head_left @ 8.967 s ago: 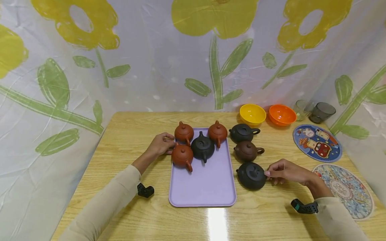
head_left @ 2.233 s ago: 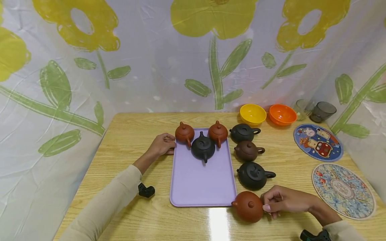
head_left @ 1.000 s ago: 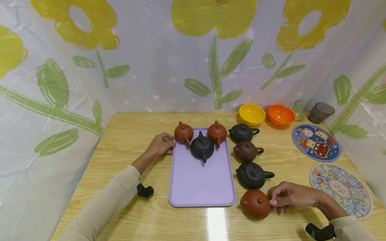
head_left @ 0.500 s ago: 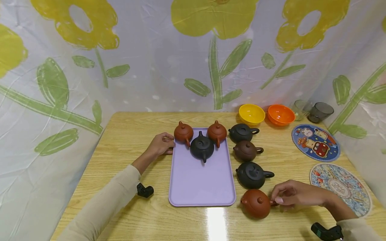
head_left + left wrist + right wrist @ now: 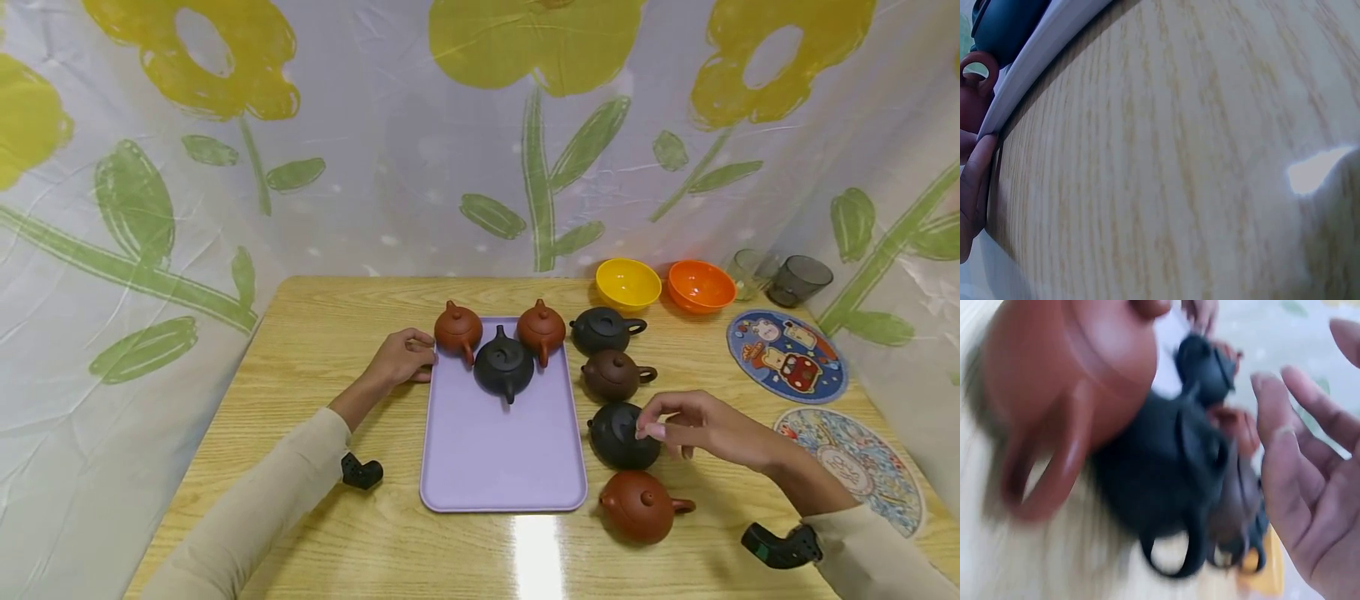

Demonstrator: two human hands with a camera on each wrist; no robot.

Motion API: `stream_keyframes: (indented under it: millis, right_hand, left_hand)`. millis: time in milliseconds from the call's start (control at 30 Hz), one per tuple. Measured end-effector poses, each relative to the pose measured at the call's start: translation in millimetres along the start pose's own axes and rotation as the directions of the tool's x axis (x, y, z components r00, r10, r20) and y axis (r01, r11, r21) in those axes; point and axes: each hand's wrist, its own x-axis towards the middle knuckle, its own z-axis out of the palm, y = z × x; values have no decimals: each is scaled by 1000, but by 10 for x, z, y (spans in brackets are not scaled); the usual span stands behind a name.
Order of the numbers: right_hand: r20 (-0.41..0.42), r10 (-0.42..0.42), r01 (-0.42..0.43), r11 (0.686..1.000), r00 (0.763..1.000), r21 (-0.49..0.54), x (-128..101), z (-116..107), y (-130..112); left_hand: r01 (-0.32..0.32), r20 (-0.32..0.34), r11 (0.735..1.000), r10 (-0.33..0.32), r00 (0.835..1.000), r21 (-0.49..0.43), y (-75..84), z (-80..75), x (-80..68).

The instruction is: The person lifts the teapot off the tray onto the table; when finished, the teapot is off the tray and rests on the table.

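right hand [image 5: 693,421] grip empty, left hand [image 5: 405,358] touching tray [image 5: 502,467]

three teapots [image 5: 504,367] on tray [image 5: 502,462]; four teapots [image 5: 622,437] right

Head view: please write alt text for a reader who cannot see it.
A right hand hovers open above a black teapot beside a lilac tray, a red-brown teapot nearer. The left hand rests at the tray's far left edge.

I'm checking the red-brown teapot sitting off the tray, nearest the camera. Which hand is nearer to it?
Right. The right hand hovers just behind the red-brown teapot, over the black teapot. The left hand rests at the tray's far left edge, across the tray from it.
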Motion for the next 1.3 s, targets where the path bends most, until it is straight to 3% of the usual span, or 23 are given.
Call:
stream_keyframes:
  millis: [200,300,500,733,1300]
  right_hand:
    - [-187,86,-103,991,979,-82,445,155,-204]
    - [-228,127,-149,986,965,-81,669,202,-250]
    - [-235,214,-237,969,948,-74,1055,269,-314]
    - [-242,321,-355,928,916,-112,1400,318,-320]
    - [-257,354,-412,884,899,-222,1795,468,-173]
  left_hand:
    - [6,-5,1000,-6,1000,9,6,-10,-4]
    - [7,-1,1000,-7,1000,6,10,-9,-4]
    - [8,0,1000,-8,1000,6,21,-1,-7]
    - [7,6,1000,-7,1000,0,31,2,-20]
    - [14,5,1000,-14,1000,1,16,-4,9]
